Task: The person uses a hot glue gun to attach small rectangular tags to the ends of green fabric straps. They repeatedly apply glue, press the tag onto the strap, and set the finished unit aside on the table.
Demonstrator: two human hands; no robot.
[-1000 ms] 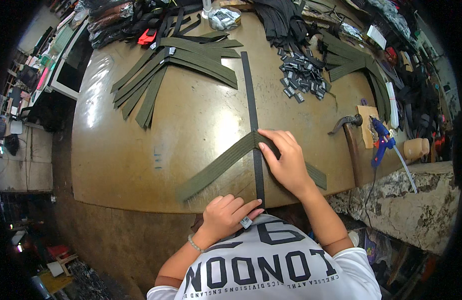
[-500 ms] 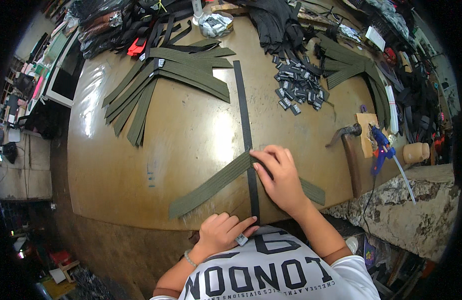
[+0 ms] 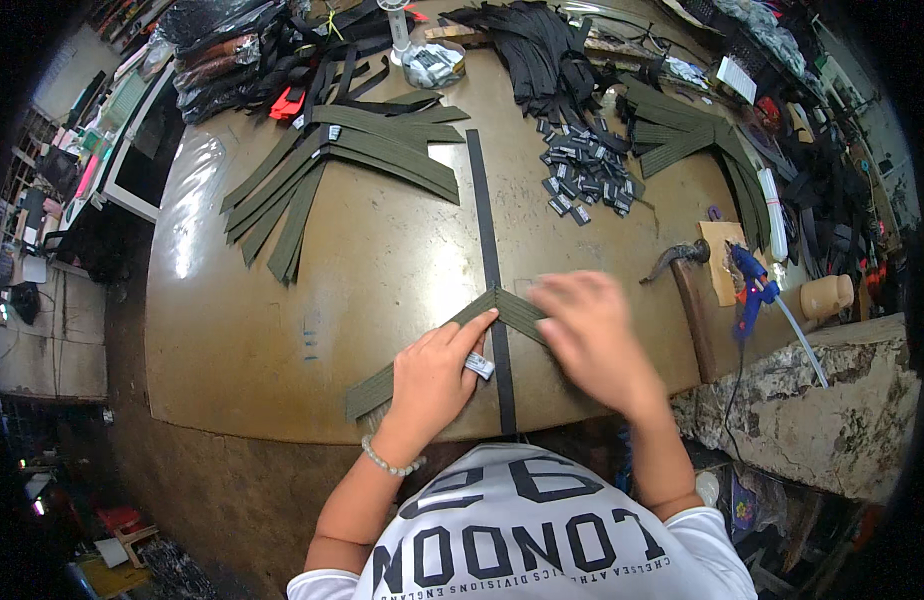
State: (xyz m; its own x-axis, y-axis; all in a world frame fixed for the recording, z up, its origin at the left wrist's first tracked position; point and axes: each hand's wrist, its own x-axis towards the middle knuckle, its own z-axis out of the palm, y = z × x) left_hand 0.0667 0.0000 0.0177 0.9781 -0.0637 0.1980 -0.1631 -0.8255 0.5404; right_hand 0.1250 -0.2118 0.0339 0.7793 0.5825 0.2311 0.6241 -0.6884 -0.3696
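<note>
An olive-green ribbed webbing strap [image 3: 387,388] lies bent in a wide V, its peak on a long black strap [image 3: 488,245] that runs up the table. My left hand [image 3: 434,375] rests over the green strap's left arm, index fingertip pressing just below the peak. A small grey-and-white label [image 3: 479,366] is caught between that hand's thumb and curled fingers. Over the green strap's right arm is my right hand [image 3: 600,345], smeared by motion. Whether its fingers touch or hold the strap cannot be made out.
Sewn green straps [image 3: 382,155] are stacked at the far left, others [image 3: 682,140] at the far right. Dark labels [image 3: 587,170] lie heaped between them. A hammer [image 3: 694,300], a blue glue gun [image 3: 750,285] and a tape roll [image 3: 827,296] line the right edge. Black webbing [image 3: 542,60] sits behind.
My left hand has moved up from the table's near edge to the V's peak, carrying the label. My right hand has drawn away from the peak toward the right.
</note>
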